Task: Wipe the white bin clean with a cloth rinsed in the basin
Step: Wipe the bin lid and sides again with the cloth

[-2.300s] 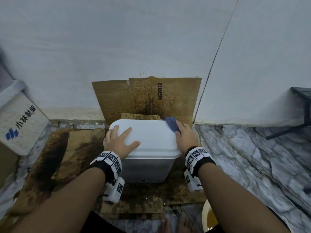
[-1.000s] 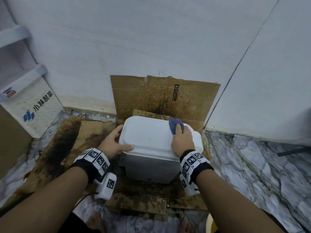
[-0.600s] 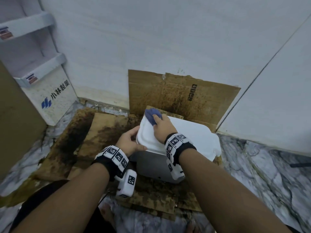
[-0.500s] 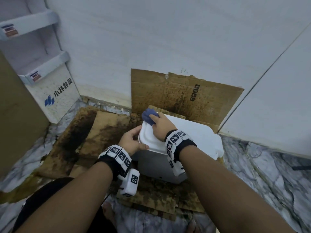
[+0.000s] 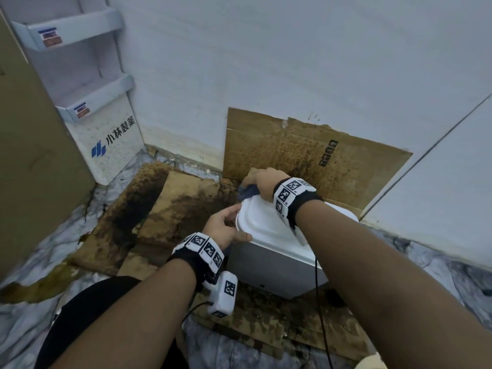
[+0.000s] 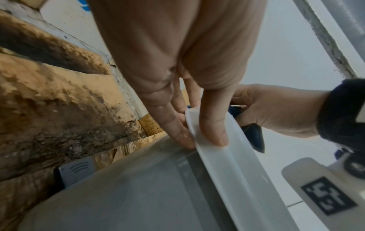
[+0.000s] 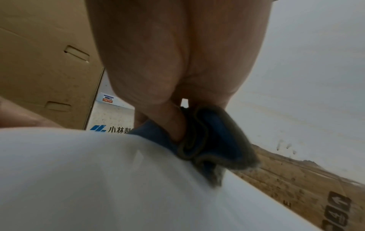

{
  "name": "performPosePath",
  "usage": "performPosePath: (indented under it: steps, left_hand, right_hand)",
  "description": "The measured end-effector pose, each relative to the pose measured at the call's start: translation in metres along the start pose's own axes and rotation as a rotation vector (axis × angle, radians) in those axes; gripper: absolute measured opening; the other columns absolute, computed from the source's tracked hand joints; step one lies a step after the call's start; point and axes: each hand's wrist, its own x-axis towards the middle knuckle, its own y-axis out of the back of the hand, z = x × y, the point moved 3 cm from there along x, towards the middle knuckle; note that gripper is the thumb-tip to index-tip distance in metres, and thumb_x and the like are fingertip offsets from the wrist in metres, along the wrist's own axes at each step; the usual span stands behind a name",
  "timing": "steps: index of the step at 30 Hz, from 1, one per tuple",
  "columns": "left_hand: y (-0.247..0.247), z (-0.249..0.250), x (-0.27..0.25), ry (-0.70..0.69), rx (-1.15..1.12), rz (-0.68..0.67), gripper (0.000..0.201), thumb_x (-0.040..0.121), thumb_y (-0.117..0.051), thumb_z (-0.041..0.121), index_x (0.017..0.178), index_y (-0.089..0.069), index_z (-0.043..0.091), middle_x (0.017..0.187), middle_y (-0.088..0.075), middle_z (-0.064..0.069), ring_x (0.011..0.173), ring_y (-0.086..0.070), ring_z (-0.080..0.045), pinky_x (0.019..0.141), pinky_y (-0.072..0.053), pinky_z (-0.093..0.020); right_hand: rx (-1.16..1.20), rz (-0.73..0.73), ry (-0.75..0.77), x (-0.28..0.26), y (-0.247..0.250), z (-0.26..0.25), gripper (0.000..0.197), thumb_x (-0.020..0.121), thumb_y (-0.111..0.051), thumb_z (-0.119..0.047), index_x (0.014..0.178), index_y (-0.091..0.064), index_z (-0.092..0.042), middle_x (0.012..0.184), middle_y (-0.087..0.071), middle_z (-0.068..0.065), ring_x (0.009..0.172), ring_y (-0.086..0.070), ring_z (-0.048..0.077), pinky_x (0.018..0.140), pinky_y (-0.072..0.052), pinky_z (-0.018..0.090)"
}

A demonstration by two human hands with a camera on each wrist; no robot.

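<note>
— Head view, item one: the white bin [image 5: 277, 251]. Where does it stand?

— On stained cardboard sheets [image 5: 170, 206] spread over a marble floor [image 5: 436, 278], close to the wall [image 5: 292, 62]. A further cardboard panel [image 5: 306, 153] leans upright against that wall, right behind the bin. White lid on top, grey translucent body beneath.

— Item two, the left hand [image 5: 226, 227]?

— At the lid's near left corner. From the left wrist view, the thumb [image 6: 213, 123] lies on top of the lid rim [image 6: 221, 157] and a fingertip [image 6: 175, 126] is tucked beneath it, so the rim is pinched between them.

— Item three, the right hand [image 5: 266, 182]?

— At the far left corner of the lid, fingers curled round a bunched blue cloth [image 5: 247, 191]. The right wrist view shows the cloth [image 7: 209, 140] pressed onto the lid's edge, folds sticking out below the fingers.

— Surroundings?

— One white display stand [image 5: 106, 129] with blue printed characters, left of the bin against the wall; one tall brown carton [image 5: 34, 155] at the far left. Both wrists carry bands with black-and-white square markers.

— The basin?

— A pale curved edge at the lower right corner; I cannot tell what it is.
</note>
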Motion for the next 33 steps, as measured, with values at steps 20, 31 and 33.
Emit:
performPosePath:
  steps: [20,31,33]
  left_hand:
    - [0.006,-0.019,0.012,0.031,-0.190,0.018,0.083,0.051,-0.082,-0.019,0.125,-0.062,0.013,0.123,-0.065,-0.011,0.118,-0.059,-0.027,0.086,-0.056,-0.045]
    - [0.007,-0.016,0.008,-0.013,-0.170,0.065,0.080,0.047,-0.083,-0.020,0.112,-0.054,0.017,0.112,-0.066,-0.017,0.098,-0.065,-0.034,0.082,-0.056,-0.048]
    - [0.007,-0.014,0.006,-0.022,-0.157,0.065,0.084,0.048,-0.084,-0.019,0.115,-0.053,0.021,0.110,-0.067,-0.015,0.097,-0.066,-0.033,0.083,-0.056,-0.050]
  right_hand:
    - [0.254,-0.226,0.109,0.021,0.011,0.020,0.023,0.083,-0.064,-0.008,0.093,-0.069,-0.028,0.116,-0.064,-0.001,0.104,-0.058,0.021,0.094,-0.047,0.038]
    - [0.244,-0.273,0.183,0.010,-0.001,0.003,0.027,0.081,-0.061,-0.003,0.093,-0.071,-0.024,0.111,-0.063,0.000,0.082,-0.056,0.014,0.066,-0.046,0.025]
    - [0.233,-0.277,0.203,0.000,-0.002,-0.004,0.027,0.082,-0.059,-0.001,0.097,-0.070,-0.021,0.109,-0.062,-0.002,0.078,-0.053,0.010,0.067,-0.042,0.023]
